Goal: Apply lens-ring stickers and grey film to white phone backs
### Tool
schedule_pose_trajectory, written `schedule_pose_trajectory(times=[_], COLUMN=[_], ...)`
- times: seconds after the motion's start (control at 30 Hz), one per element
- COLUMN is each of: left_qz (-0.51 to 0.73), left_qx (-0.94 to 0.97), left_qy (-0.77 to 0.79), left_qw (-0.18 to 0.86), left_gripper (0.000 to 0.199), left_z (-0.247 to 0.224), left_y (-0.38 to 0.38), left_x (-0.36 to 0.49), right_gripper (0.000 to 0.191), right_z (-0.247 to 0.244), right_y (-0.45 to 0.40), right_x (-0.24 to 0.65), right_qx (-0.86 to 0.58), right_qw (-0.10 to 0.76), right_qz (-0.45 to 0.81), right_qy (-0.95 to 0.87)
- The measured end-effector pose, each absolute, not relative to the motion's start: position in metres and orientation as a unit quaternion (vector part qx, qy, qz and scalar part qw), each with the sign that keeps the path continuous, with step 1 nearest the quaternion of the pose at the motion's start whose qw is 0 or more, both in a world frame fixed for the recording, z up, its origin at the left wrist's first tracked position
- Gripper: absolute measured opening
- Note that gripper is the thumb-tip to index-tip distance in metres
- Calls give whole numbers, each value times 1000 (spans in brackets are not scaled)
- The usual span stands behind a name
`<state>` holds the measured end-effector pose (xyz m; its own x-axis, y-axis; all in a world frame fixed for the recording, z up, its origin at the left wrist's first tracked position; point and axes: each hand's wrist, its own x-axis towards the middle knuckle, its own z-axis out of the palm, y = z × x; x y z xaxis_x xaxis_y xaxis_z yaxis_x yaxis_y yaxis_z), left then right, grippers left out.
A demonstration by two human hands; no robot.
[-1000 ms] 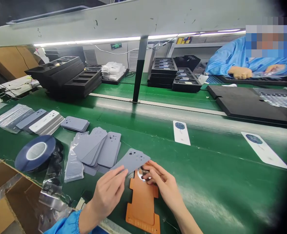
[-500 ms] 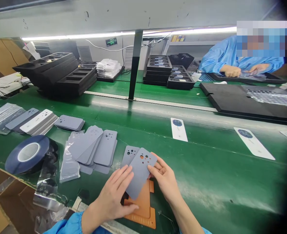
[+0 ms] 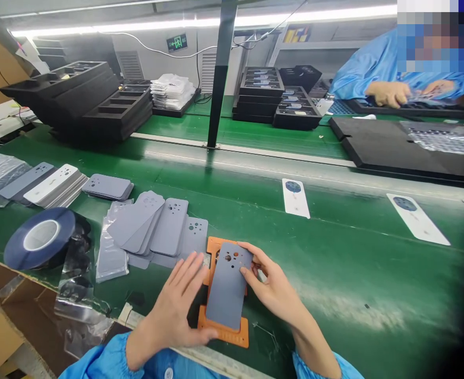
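Panel (image 3: pixel 226 295) in right hand (image 3: pixel 271 284) overlies fixture (image 3: pixel 242 337); rear trays (image 3: pixel 258 92) hold pieces (image 3: pixel 261 83).

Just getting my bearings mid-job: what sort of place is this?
Most likely a factory workshop, perhaps for phone parts: the gray phone-back-shaped sheet with camera-style holes over an orange jig, the stacked black compartment trays, and a co-worker in blue sleeves at the far side all suggest it.

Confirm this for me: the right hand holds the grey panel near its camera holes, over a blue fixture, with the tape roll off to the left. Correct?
Not quite: the fixture is orange, not blue, as the head view shows. The right hand does hold the grey panel there, and the tape roll is off to the left.
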<state>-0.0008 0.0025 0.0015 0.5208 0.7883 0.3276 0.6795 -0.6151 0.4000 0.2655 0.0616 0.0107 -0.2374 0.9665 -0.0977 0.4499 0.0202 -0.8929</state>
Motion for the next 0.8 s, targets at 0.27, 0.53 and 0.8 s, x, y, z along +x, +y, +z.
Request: schedule_pose_trajectory(times=[0.27,0.53,0.8], left_qz=[170,187,207], left_qx=[911,911,907], left_qy=[368,356,354], left_qw=[81,94,98], left_gripper=[37,32,29], left_z=[-7,-7,-5], left_y=[-34,-29,-26], left_x=[11,9,10], right_gripper=[45,58,60], right_z=[11,-4,-11], right_y=[60,49,29], right_x=[256,242,220], right_qx=[-514,-480,-491], right_qw=[279,235,144], right_qz=[289,110,105], right_qy=[-758,-838,-853])
